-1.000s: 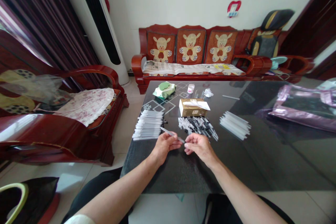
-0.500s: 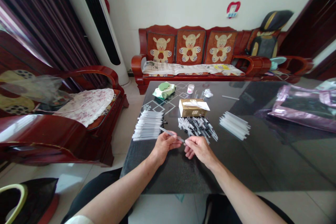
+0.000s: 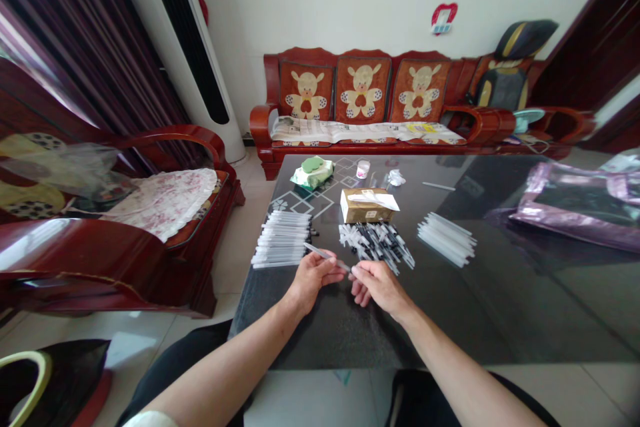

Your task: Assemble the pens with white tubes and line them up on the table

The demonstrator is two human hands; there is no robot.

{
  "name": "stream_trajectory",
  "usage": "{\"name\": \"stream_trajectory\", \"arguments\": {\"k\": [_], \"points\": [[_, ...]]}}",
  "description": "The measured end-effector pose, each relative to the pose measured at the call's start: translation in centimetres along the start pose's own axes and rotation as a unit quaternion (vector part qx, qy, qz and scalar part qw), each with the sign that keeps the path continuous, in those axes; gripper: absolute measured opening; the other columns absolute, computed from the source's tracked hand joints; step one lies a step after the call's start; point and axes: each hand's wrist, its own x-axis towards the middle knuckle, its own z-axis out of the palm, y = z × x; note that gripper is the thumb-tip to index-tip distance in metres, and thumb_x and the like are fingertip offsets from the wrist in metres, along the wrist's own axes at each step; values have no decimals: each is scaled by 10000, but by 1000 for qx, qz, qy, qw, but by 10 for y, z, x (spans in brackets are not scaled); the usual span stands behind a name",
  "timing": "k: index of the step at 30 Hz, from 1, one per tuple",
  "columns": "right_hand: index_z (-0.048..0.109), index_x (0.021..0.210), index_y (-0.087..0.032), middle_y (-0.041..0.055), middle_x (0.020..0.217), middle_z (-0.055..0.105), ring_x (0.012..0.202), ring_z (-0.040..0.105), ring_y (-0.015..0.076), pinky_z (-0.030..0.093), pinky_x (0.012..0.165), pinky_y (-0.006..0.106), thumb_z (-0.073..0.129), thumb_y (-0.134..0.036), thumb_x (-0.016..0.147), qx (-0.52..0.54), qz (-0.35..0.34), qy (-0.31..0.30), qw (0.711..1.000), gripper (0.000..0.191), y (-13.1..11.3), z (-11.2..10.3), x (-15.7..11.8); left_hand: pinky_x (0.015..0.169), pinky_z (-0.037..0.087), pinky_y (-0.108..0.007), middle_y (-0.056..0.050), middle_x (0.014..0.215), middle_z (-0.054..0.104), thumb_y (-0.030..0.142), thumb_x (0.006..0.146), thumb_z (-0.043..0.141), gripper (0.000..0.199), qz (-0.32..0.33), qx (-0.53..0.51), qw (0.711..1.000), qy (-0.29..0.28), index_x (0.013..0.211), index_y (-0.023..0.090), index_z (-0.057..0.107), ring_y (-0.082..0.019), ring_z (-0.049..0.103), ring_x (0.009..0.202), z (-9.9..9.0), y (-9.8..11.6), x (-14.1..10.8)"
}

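Your left hand (image 3: 316, 278) grips a pen (image 3: 318, 251) above the counter (image 3: 327, 333); your right hand (image 3: 377, 285) pinches its end. You seem to be fitting that end, so push straight and gently.

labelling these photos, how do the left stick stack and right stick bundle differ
The left stack lies nearly straight across; the right bundle slants toward the person at its right end. The left stack shows black at its right ends; the right bundle looks whitish throughout. Both are slim sticks on the dark table.
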Motion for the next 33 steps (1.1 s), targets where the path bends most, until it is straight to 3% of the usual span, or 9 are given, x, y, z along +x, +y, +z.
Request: {"name": "stream_trajectory", "arguments": {"k": [3, 8, 14, 19, 26, 30, 33], "points": [[575, 823, -116, 18, 545, 612, 421, 600, 141, 466, 369, 225, 433, -539, 833, 4, 8, 6, 1000, 446, 0, 0, 0, 692, 535, -301, -96, 806, 694, 289, 715, 711, 295, 2, -1, 1000, 2, 905, 126, 557, -185, 680, 704, 0, 1, 0], [556, 894, -136, 2, 583, 628, 457, 614, 139, 480, 395, 216, 588, -466, 760, -4, -23, 15, 1000, 357, 0, -1, 0, 690, 537, -301, -96, 804, 693, 302, 706, 718, 300, 3, 1, 1000, 0, 894, 126, 564, -186, 680, 709, 0, 0, 0], [572, 812, -117, 17, 523, 608, 398, 584, 128, 441, 348, 202, 399, -543, 850, 1, 12, -6, 1000, 461, -2, 0, -2, 682, 538, -295, -103, 822, 694, 320, 701, 722, 315, 2, 1, 1000, -7, 901, 127, 574, -194, 683, 714, 0, 0, 0], [563, 928, -128, 1, 569, 628, 439, 605, 133, 464, 378, 206, 576, -470, 769, -4, -17, 10, 1000, 378, -1, -2, -1, 684, 540, -298, -99, 803, 694, 322, 687, 734, 324, 0, 1, 1000, -1, 893, 125, 579, -190, 682, 709, 0, 0, 0], [558, 839, -122, 20, 528, 615, 393, 585, 130, 437, 340, 201, 385, -555, 850, 17, 16, 1, 1000, 467, -3, 1, -2, 688, 537, -295, -99, 814, 698, 323, 710, 714, 308, 2, 8, 1000, -13, 901, 131, 568, -195, 685, 725, -1, 0, 0], [554, 924, -133, 5, 562, 630, 423, 597, 130, 456, 369, 204, 538, -502, 781, 0, -8, 12, 1000, 396, -2, -2, -1, 696, 536, -303, -101, 819, 697, 327, 698, 723, 320, 3, 4, 1000, -9, 899, 129, 572, -194, 683, 726, -1, -1, 0], [556, 868, -139, 2, 560, 628, 426, 595, 126, 455, 373, 200, 559, -474, 773, -12, -10, 2, 1000, 349, -1, -2, -1, 690, 537, -299, -100, 817, 695, 325, 698, 722, 316, 2, 6, 1000, -10, 896, 129, 573, -193, 683, 725, -1, -1, 1]]}}
